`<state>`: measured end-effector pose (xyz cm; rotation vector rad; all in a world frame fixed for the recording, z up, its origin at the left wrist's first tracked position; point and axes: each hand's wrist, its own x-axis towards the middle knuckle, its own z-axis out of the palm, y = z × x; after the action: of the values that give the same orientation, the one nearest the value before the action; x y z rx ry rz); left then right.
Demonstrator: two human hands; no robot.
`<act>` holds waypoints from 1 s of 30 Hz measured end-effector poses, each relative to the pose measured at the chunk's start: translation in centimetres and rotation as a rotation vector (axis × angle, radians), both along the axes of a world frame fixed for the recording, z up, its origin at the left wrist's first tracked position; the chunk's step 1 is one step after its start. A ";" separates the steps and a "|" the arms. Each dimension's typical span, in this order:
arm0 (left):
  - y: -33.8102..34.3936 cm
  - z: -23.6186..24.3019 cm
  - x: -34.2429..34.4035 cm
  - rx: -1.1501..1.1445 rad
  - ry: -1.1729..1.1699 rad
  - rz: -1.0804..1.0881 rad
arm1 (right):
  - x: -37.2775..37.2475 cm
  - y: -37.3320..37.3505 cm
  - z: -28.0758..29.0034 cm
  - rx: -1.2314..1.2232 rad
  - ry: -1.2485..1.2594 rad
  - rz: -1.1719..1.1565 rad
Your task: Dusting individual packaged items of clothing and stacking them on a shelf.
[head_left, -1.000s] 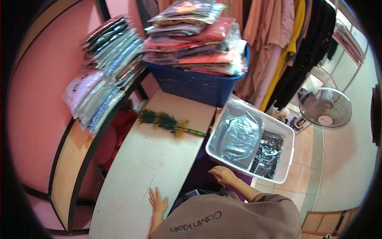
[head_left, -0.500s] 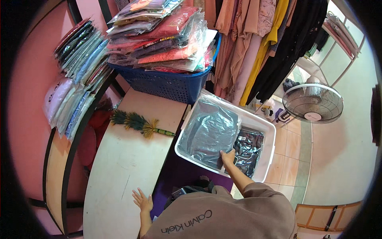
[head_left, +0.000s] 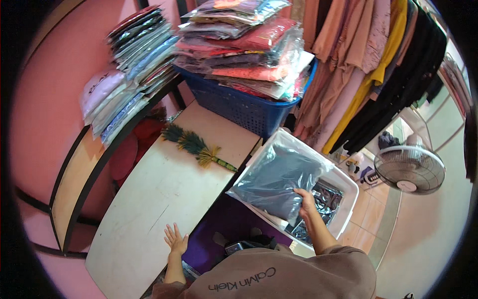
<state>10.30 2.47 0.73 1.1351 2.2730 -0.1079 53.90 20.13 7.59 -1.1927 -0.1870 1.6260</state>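
My right hand (head_left: 306, 203) grips the near edge of a grey folded garment in a clear plastic bag (head_left: 276, 177). The bag is tilted above a white plastic bin (head_left: 350, 199), and one corner sticks out past the bin's left rim. Inside the bin lies a black bagged garment (head_left: 326, 199), partly hidden by my forearm. Over the front part of the white tabletop (head_left: 144, 199) is my left hand (head_left: 176, 241), fingers spread and holding nothing.
A green feathery stalk (head_left: 199, 149) lies on the tabletop. Behind it stands a blue basket (head_left: 229, 104) piled with bagged clothes. More bagged garments (head_left: 134, 74) are stacked on a shelf at left. Clothes (head_left: 358, 79) hang at the back, with a fan (head_left: 411, 169) to the right.
My right hand has lifted the grey bagged garment and tilted it leftward over the bin's rim. My left hand stays spread near the table. The whole view has turned and shifted.
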 end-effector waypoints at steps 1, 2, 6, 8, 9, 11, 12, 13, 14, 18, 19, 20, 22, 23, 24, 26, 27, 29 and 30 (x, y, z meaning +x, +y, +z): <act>0.2 0.2 0.0 -0.003 -0.005 -0.009 | -0.1 -0.1 1.9 -0.047 0.084 0.044; 0.0 0.2 -0.2 -0.002 -0.002 0.019 | -1.0 -0.5 4.8 -0.009 -0.005 0.095; 0.6 0.8 0.2 0.078 -0.020 0.053 | -4.0 -1.2 8.7 0.091 0.102 0.314; 1.5 0.8 -0.8 0.233 -0.075 0.125 | -7.1 -1.1 9.0 0.167 0.109 0.477; 1.4 1.1 -1.6 0.236 -0.068 0.144 | -9.4 -1.0 9.4 0.265 0.097 0.550; 3.5 5.6 -0.9 0.259 -1.482 0.691 | -13.6 -0.3 9.1 0.264 -0.014 0.762; 3.4 6.4 -1.2 0.280 -1.480 0.711 | -15.8 -0.1 9.1 0.299 -0.046 0.852; 3.3 7.0 -1.5 0.284 -1.699 0.757 | -17.9 0.5 8.1 0.401 0.054 0.964; 3.3 7.6 -2.0 0.286 -1.922 0.787 | -19.7 1.1 7.8 0.473 0.081 1.059; 2.5 11.2 -4.0 0.766 -1.283 0.679 | -25.4 3.8 7.0 0.599 0.155 1.188; 2.2 10.8 -4.7 0.782 -1.277 0.697 | -26.5 4.6 6.6 0.624 0.147 1.222; 1.7 10.0 -5.8 0.911 -1.221 0.712 | -27.5 5.5 4.5 0.569 0.045 1.234; 0.8 7.8 -7.2 1.100 -1.059 0.781 | -29.5 6.4 3.3 0.555 -0.095 1.308; 0.0 5.6 -8.0 1.121 -1.042 0.805 | -30.7 6.6 2.8 0.547 -0.246 1.352; -0.6 2.8 -8.8 1.082 -0.887 0.820 | -31.9 6.2 0.4 0.638 -0.200 1.182; 0.8 2.7 -8.2 0.846 -0.740 0.917 | -30.1 8.3 -6.0 1.086 -0.969 0.976; -0.2 1.4 -8.9 0.864 -0.726 0.944 | -30.0 8.3 -6.8 1.114 -1.238 0.794; -3.2 -3.6 -10.1 0.962 -0.656 0.972 | -29.9 8.2 -4.7 1.014 -1.654 0.691; -2.9 -4.4 -10.2 0.975 -0.659 0.943 | -29.1 9.7 -6.2 0.911 -1.733 0.582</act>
<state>0.15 -0.42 -3.69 0.2339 1.9516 1.5994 24.79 29.84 1.40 -1.4561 -2.1963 0.2546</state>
